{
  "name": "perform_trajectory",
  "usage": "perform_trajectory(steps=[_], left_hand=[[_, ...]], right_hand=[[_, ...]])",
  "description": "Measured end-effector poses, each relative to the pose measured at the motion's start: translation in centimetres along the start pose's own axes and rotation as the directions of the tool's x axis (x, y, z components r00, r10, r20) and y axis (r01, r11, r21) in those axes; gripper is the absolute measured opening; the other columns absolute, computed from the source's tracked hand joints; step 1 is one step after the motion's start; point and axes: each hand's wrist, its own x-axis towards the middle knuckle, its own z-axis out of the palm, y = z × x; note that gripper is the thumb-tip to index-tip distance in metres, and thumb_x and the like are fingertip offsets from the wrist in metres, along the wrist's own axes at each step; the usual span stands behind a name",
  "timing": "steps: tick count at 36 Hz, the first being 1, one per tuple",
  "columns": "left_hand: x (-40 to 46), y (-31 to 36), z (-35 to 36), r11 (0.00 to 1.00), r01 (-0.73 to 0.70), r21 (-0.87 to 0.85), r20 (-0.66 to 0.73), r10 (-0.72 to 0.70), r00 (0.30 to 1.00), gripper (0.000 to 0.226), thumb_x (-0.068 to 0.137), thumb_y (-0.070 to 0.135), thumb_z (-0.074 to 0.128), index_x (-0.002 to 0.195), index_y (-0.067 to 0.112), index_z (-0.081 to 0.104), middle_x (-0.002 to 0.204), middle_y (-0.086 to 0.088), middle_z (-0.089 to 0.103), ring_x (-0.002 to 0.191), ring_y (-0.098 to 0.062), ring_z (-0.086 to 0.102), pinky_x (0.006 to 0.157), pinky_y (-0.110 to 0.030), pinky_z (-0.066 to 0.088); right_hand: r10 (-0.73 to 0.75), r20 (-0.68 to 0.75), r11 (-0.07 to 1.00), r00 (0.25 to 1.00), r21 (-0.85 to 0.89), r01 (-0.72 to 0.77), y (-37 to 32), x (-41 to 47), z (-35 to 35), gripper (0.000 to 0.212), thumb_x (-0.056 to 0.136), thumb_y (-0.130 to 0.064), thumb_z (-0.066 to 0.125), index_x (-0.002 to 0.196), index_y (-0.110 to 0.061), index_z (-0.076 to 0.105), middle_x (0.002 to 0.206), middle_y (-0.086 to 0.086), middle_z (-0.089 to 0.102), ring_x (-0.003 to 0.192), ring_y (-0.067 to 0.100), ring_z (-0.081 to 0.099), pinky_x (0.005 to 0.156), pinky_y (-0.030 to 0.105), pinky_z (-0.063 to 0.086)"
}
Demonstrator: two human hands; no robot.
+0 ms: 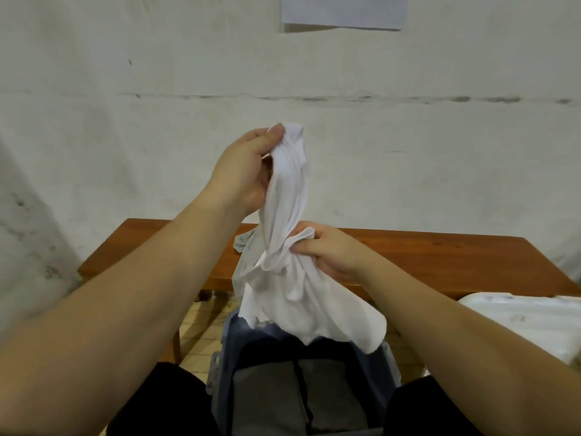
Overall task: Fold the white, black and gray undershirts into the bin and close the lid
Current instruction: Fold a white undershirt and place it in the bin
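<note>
Your left hand is raised in front of you, thumb and fingers curled round the top of the white undershirt, which is gathered there into a narrow rope. Your right hand sits lower and to the right, pinching a bunched fold of the same garment at its middle. Below that grip the cloth hangs loose and crumpled, its lower edge trailing just over the far rim of the bin.

Nearest you, between your knees, the bin stands open. Inside lie gray folded cloth on the left and more gray cloth on the right, with a dark strip between; whether that strip is the black undershirt or shadow cannot be told from this view. To your right, a white plastic piece, probably the lid, lies off the bin.

Beyond the bin, a pale gray piece of cloth shows behind the white one; what it is cannot be told. It lies by the wooden bench, which runs across the view against a whitewashed wall. A sheet of paper is fixed to the wall at the top.

Assessment: the white undershirt is in hand but not yet folded; it is twisted and unsorted. The next move calls for finding its shoulders or hem, shaking it out flat, then folding it compact enough to fit beside the gray cloth. Lid closure remains outstanding.
</note>
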Motion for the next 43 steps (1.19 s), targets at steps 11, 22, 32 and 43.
perform_trajectory(steps=[11, 22, 32, 43], left_hand=[[-0.2, -8.8, -5.9, 0.883, 0.225, 0.412, -0.105, -0.199, 0.974, 0.043, 0.094, 0.05, 0.057, 0.125, 0.021, 0.052, 0.124, 0.001, 0.061, 0.114, -0.021, 0.061, 0.096, -0.038, 0.051], [-9.4, -18.1, -8.7, 0.759, 0.273, 0.591, -0.109, -0.26, 0.959, 0.046, 0.09, 0.037, 0.067, 0.13, 0.027, 0.046, 0.123, 0.01, 0.054, 0.115, -0.014, 0.055, 0.082, -0.015, 0.043], [-11.0, -21.0, -8.6, 0.562, 0.075, 0.824, -0.122, 0.047, 0.991, 0.031, 0.095, 0.029, 0.061, 0.107, 0.049, 0.041, 0.101, 0.023, 0.054, 0.096, 0.003, 0.057, 0.077, -0.008, 0.043], [-8.7, -18.3, -10.1, 0.891, 0.178, 0.418, -0.383, -0.005, 0.924, 0.011, 0.088, 0.03, 0.062, 0.085, 0.02, 0.067, 0.086, -0.008, 0.065, 0.085, -0.028, 0.062, 0.077, -0.04, 0.048]], right_hand=[[0.071, -0.259, 0.883, 0.963, 0.466, 0.06, 1.8, -0.9, -1.9, 0.033, 0.097, -0.019, 0.058, 0.126, -0.005, 0.06, 0.125, 0.016, 0.066, 0.12, 0.034, 0.06, 0.103, 0.049, 0.047], [0.101, -0.425, 0.801, 0.9, 0.572, 0.18, 3.5, -1.3, -1.0, 0.024, 0.099, -0.019, 0.053, 0.1, -0.018, 0.077, 0.11, 0.009, 0.074, 0.104, 0.023, 0.07, 0.085, 0.041, 0.056], [0.172, -0.525, 0.829, 0.833, 0.534, 0.166, 4.2, -0.5, 0.5, 0.017, 0.097, -0.027, 0.058, 0.102, -0.014, 0.067, 0.1, 0.009, 0.072, 0.096, 0.024, 0.071, 0.087, 0.043, 0.056], [0.272, -0.581, 0.884, 0.767, 0.466, 0.04, 5.2, -3.4, -3.1, 0.03, 0.091, -0.038, 0.068, 0.116, -0.021, 0.069, 0.113, 0.002, 0.073, 0.108, 0.025, 0.068, 0.1, 0.048, 0.05]])
